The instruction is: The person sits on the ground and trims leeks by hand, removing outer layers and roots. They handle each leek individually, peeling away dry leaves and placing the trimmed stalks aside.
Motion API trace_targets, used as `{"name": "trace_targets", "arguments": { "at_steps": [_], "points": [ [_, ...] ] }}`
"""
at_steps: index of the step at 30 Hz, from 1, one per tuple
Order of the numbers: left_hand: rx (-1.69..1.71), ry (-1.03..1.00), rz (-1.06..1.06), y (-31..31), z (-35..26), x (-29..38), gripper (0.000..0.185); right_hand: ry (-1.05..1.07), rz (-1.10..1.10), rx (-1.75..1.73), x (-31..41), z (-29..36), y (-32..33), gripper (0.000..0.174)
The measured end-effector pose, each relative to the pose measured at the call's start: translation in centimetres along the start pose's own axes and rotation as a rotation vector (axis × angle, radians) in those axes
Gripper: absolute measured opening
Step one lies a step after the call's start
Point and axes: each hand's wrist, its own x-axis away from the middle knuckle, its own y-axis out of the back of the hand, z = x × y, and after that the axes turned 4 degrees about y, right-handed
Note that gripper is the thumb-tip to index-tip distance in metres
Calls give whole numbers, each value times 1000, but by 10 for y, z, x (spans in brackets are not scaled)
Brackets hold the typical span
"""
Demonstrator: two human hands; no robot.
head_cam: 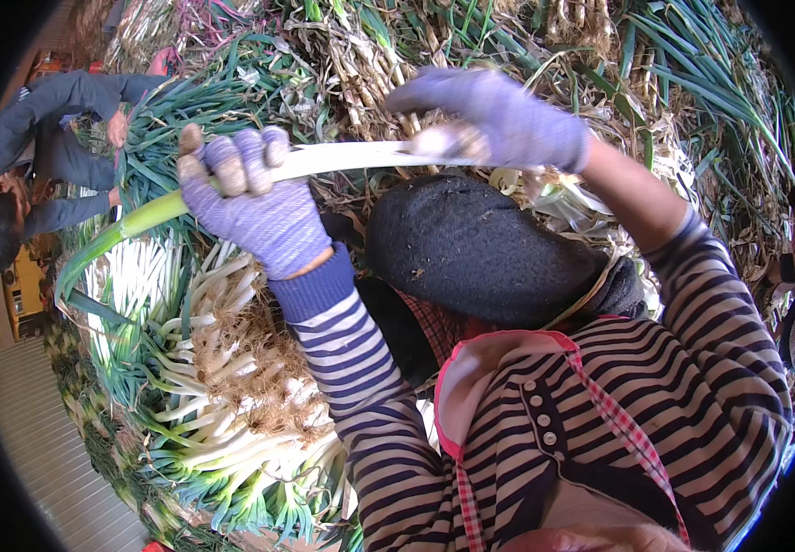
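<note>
My left hand (pixel 252 186), in a purple knit glove with soiled fingertips, is closed around the stalk of a long onion or leek (pixel 342 159). Its green top curves down to the left, and its white shank runs right to the bulb end. My right hand (pixel 501 117), gloved alike, is motion-blurred over that bulb end; whether its fingers grip it cannot be told. Below the hands, a dark fabric-covered knee (pixel 473 248) shows. Beside my left forearm lies a pile of similar plants (pixel 232 441) with brown roots and white shanks.
Bundles of green-leaved stalks (pixel 232 83) lie at the upper left, near a bending person in dark clothes (pixel 73 138). Dry leaves and rooted stalks (pixel 363 76) spread across the top. Loose peelings (pixel 570 207) lie beneath my right forearm. Another person is partly visible at the right rim.
</note>
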Motion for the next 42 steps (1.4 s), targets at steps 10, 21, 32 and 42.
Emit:
{"name": "trace_targets", "arguments": {
  "at_steps": [10,21,32,42],
  "points": [
    [166,-18,34,12,-38,18,36,-588,68,-73,46,-53,-6,53],
    [88,-120,-201,-1,-37,7,32,-661,-98,-24,186,-108,70,61],
    [101,8,-541,18,-29,25,37,-26,89,-365,-5,8,-26,41],
    [-46,-58,-440,42,-130,45,37,-1093,-296,-210,177,-126,34,37]
  ]
}}
